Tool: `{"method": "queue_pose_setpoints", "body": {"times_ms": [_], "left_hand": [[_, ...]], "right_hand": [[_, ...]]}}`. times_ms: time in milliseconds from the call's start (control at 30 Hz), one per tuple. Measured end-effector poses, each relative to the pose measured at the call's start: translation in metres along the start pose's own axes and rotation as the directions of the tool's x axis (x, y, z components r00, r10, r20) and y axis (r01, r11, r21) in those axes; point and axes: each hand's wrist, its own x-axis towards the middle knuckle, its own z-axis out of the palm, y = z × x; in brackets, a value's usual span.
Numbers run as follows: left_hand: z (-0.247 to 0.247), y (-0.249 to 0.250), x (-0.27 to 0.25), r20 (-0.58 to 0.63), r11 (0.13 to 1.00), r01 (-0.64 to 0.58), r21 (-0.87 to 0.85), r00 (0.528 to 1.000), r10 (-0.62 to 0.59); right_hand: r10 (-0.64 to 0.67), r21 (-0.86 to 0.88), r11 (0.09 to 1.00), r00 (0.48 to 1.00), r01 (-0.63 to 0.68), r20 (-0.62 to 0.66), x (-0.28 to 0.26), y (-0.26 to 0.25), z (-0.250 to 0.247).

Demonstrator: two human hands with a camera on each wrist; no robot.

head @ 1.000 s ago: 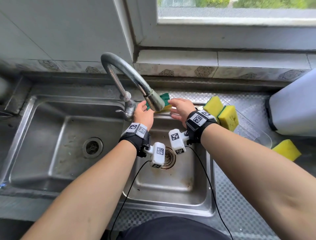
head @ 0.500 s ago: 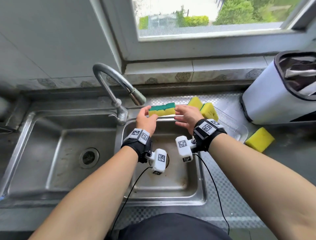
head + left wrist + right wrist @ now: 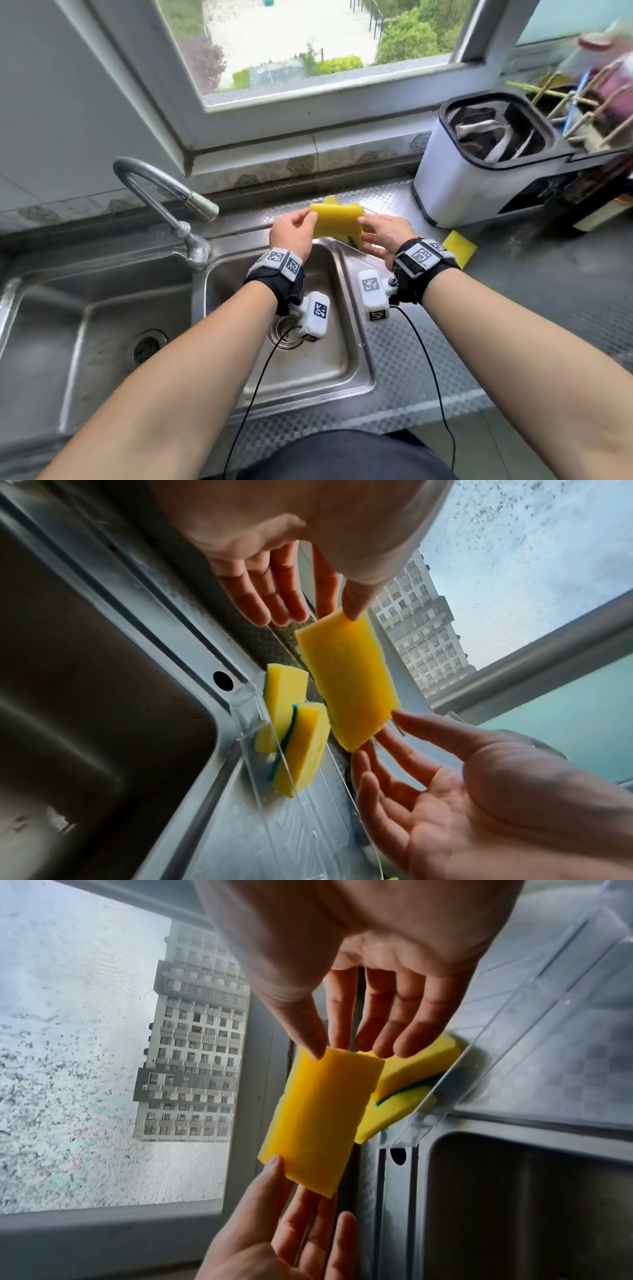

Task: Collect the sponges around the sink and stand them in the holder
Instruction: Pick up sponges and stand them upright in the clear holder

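held sponge: a yellow sponge [image 3: 336, 219] was up in the air over the back rim of the sink [image 3: 356, 346], yellow face toward the head camera, a hand on each short end
left hand: left hand [image 3: 291, 233] pinched the 9 o'clock end between thumb and index finger, other fingers pretty much straight
right hand: right hand [image 3: 385, 236] did the same pinch on the 3 o'clock end, rest of the fingers loose
holder: clear plastic holder [image 3: 274, 818] sat on the counter just at 3 o'clock of the basin
sponges in holder: two yellow-and-green sponges [image 3: 298, 739] stood on edge in it, touching each other
loose sponge: one more yellow one [image 3: 459, 248] lay flat on the counter at 3 o'clock of the right wrist
other stuff: faucet [image 3: 164, 202] at 10 o'clock of the hands, white bin [image 3: 479, 168] at 2 o'clock
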Motion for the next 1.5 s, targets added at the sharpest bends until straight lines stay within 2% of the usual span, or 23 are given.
{"method": "queue_pose_setpoints", "body": {"times_ms": [200, 333, 467, 667, 867, 1033, 1233, 1367, 1500], "left_hand": [[0.036, 0.022, 0.000, 0.043, 0.997, -0.028, 0.067, 0.999, 0.025], [0.056, 0.028, 0.002, 0.040, 0.989, -0.057, 0.137, 0.998, 0.052], [0.074, 0.030, 0.005, 0.106, 0.987, -0.045, 0.152, 0.994, 0.029], [0.082, 0.029, 0.013, 0.218, 0.918, -0.106, 0.381, 0.976, 0.022], [0.092, 0.025, 0.011, 0.268, 0.848, -0.185, 0.497, 0.962, 0.053], [0.102, 0.025, 0.012, 0.302, 0.834, -0.203, 0.513, 0.952, 0.045], [0.105, 0.023, 0.012, 0.286, 0.842, -0.174, 0.511, 0.958, 0.025], [0.103, 0.016, 0.011, 0.269, 0.881, -0.154, 0.447, 0.963, 0.032], [0.105, 0.017, 0.008, 0.223, 0.911, -0.178, 0.373, 0.970, 0.099]], "right_hand": [[0.046, 0.115, 0.992, 0.999, -0.044, -0.015, 0.005, 0.004, -0.033], [0.063, 0.071, 0.995, 0.998, -0.065, 0.031, 0.010, 0.007, -0.050], [0.112, 0.027, 0.993, 0.993, -0.112, 0.033, 0.021, 0.012, -0.067], [0.153, 0.009, 0.988, 0.988, -0.153, 0.021, 0.035, 0.016, -0.077], [0.182, -0.045, 0.982, 0.983, -0.181, 0.010, 0.046, 0.025, -0.076], [0.213, -0.086, 0.973, 0.977, -0.214, -0.024, 0.056, 0.033, -0.076], [0.229, -0.069, 0.971, 0.973, -0.228, 0.017, 0.057, 0.038, -0.074], [0.219, -0.001, 0.976, 0.976, -0.219, -0.006, 0.059, 0.035, -0.077], [0.153, 0.102, 0.983, 0.988, -0.150, -0.025, 0.048, 0.020, -0.091]]}}
